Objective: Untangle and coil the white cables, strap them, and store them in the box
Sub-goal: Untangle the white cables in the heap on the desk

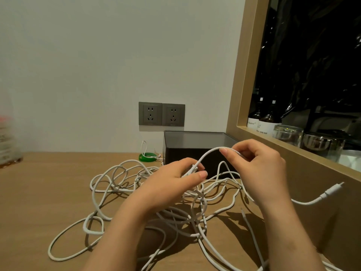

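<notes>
Head view: I see my left hand (172,178) and right hand (256,163) each pinching one arched white cable (207,155). Beneath that grip the tangle sprawls on the table (39,192); the box (195,147) sits open just behind.

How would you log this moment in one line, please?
stage: untangling | left hand: grips white cables | right hand: pinches raised loop | box: open
</notes>
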A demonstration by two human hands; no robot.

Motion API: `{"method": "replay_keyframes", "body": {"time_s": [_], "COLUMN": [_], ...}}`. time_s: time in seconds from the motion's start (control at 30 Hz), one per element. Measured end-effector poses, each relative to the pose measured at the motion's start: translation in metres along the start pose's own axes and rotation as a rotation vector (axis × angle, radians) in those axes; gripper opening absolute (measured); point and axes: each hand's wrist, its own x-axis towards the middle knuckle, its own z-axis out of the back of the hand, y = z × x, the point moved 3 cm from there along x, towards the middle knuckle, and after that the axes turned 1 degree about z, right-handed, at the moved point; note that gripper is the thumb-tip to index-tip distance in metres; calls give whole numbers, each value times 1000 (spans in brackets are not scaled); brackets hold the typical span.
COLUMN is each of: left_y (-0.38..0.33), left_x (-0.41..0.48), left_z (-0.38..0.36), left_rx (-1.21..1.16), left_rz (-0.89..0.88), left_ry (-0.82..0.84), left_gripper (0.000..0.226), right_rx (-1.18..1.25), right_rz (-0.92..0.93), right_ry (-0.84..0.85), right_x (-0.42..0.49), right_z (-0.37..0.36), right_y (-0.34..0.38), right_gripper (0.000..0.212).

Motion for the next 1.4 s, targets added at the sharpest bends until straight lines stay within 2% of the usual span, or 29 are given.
{"method": "replay_keyframes", "body": {"time_s": [0.07, 0.23, 0.4, 0.47, 0.67, 0.87, 1.03, 1.4], "left_y": [-2, 3, 2, 2, 5, 7, 13, 18], "left_x": [-1, 7, -2, -3, -2, -1, 2, 6], "left_z": [2, 8, 16, 16, 17, 19, 21, 22], "left_rx": [-188, -446, -1060, -1153, -1219, -1244, -1162, -1293], "left_rz": [-6, 79, 113, 131, 170, 232, 261, 270], "left_ry": [-1, -1, -106, -121, -149, -246, -359, -411], "left_gripper": [22, 21, 40, 39, 45, 45, 45, 45], "right_rx": [22, 7, -84, -88, -84, -76, -86, -113], "right_rz": [-9, 41, 79, 84, 101, 128, 126, 140], "right_ry": [19, 57, 121, 122, 105, 134, 159, 259], "right_x": [1, 1, -1, -1, -1, -1, -1, -3], "right_z": [-2, -9, -15, -16, -17, -20, -21, -27], "right_y": [-1, 5, 5, 6, 7, 9, 9, 12], "right_gripper": [7, 8, 3, 2, 4, 8, 8, 11]}}
